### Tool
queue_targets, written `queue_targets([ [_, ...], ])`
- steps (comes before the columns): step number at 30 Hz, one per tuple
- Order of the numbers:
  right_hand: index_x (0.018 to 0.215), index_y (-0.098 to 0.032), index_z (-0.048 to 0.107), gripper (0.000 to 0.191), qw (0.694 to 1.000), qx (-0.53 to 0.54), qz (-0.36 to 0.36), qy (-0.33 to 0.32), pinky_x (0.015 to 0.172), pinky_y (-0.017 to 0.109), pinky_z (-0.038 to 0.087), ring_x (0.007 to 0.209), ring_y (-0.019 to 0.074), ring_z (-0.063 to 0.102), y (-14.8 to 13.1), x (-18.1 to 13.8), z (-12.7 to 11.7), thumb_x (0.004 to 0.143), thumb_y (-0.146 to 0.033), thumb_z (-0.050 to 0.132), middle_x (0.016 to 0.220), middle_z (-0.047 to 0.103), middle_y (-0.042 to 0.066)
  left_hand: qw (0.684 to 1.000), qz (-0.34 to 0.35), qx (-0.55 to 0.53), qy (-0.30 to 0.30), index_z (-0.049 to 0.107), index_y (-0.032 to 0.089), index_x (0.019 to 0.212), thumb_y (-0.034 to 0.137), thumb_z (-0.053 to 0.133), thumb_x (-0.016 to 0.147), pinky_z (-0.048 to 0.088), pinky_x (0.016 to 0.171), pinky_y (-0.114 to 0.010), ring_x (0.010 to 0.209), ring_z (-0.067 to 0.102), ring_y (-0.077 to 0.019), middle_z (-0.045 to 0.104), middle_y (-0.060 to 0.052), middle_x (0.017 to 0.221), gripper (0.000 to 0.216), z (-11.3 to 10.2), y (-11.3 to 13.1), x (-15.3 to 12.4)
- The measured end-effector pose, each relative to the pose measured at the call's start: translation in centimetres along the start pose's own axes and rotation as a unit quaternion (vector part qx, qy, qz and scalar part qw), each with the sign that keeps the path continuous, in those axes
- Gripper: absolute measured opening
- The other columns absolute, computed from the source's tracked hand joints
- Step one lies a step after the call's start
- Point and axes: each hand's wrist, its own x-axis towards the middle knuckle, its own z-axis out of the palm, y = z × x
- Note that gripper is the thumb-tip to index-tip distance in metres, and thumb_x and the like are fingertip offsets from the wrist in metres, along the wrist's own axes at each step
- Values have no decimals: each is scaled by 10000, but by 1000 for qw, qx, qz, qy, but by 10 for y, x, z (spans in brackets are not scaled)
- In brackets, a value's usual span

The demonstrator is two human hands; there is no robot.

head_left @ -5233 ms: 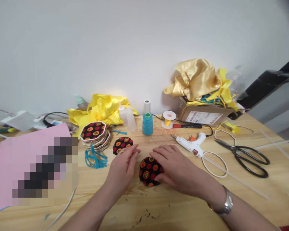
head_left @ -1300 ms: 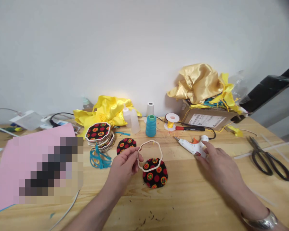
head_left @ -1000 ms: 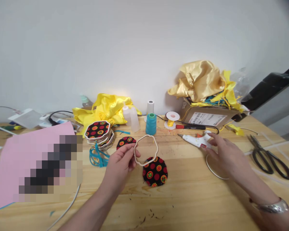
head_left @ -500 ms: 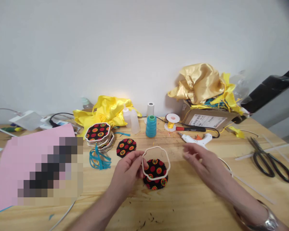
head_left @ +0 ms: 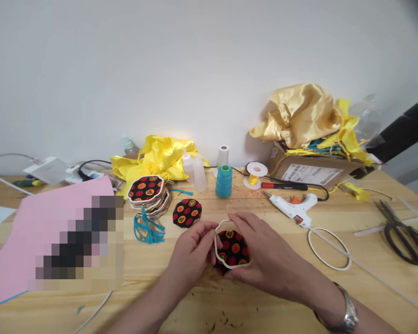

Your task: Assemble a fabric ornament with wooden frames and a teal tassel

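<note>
A thin cream scalloped frame [head_left: 218, 253] lies over a black fabric disc with red and orange dots [head_left: 232, 247] on the wooden table [head_left: 285, 297]. My left hand [head_left: 193, 253] pinches the frame's left edge. My right hand [head_left: 261, 255] curls around the frame's right and top side, fingers on its rim. A second dotted disc [head_left: 187, 212] lies just behind my left hand. The white glue gun [head_left: 292, 208] rests apart, behind my right hand.
A stack of framed dotted pieces [head_left: 148, 195] and teal tassels [head_left: 146, 228] sit left. Behind them are yellow satin [head_left: 160, 157], a teal thread cone [head_left: 224, 181] and a box of gold fabric [head_left: 310, 139]. Right: a white ring [head_left: 329, 248], black scissors [head_left: 404, 232]. Pink paper [head_left: 38, 232] far left.
My left hand lowered the frame onto the dotted disc. My right hand left the glue gun area and came over to grip the frame's right side.
</note>
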Motion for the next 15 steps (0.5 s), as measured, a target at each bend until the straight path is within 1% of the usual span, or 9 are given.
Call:
queue_targets([
  [2,1359,-180,361,867,1000,21,3,7,1025,409,384,1205,250,424,2,0,-3,633,-453,748,1330,445,108,990,53,127,35,617,166,995,389,481,834,439,496,-250,511,560,-130,672,-34,728,307,-6,-1,2],
  [3,1345,-180,374,840,999,32,6,8,1022,407,388,1200,248,430,3,1,-5,643,-464,738,1325,445,111,969,93,216,72,627,173,1019,377,467,847,472,574,-283,609,603,-162,694,-61,818,311,-10,-2,4],
  [5,1320,-179,393,801,999,50,18,11,1024,415,384,1200,252,433,8,3,-9,657,-485,722,1320,443,116,888,166,400,156,647,182,1035,339,472,850,474,750,-362,847,622,-236,681,-105,1038,299,-20,-4,9],
  [6,1314,-179,396,784,998,58,24,13,1025,418,381,1201,252,432,10,4,-11,666,-481,717,1317,444,117,845,176,470,182,652,184,1035,325,471,851,460,790,-396,909,604,-265,654,-118,1115,293,-24,-5,12],
  [8,1312,-180,388,763,997,71,29,20,1027,420,376,1202,250,431,15,6,-11,679,-456,714,1309,447,116,794,187,544,196,670,169,978,304,500,832,424,851,-453,983,560,-317,633,-148,1140,261,-32,-6,17],
  [10,1312,-179,382,752,996,79,23,27,1028,419,373,1202,250,428,18,7,-10,686,-429,717,1306,445,117,790,194,549,191,681,164,868,266,515,814,397,876,-473,996,537,-342,654,-166,1048,202,-37,-7,21],
  [12,1313,-183,382,757,996,85,16,30,1032,426,364,1209,257,418,19,8,-8,684,-429,723,1314,434,120,805,195,527,191,670,177,793,235,494,819,405,844,-454,950,554,-337,670,-156,922,187,-39,-6,23],
  [14,1322,-191,372,783,994,102,10,31,1034,426,360,1211,258,412,18,7,-7,679,-466,723,1320,424,119,817,191,507,199,656,190,841,243,450,850,437,766,-397,872,591,-297,672,-121,856,213,-39,-4,22],
  [15,1331,-196,360,801,993,115,10,31,1031,420,364,1207,254,413,18,7,-6,678,-490,719,1323,420,116,842,188,465,199,648,195,891,264,440,865,447,739,-364,848,605,-272,677,-103,858,220,-38,-2,21],
])
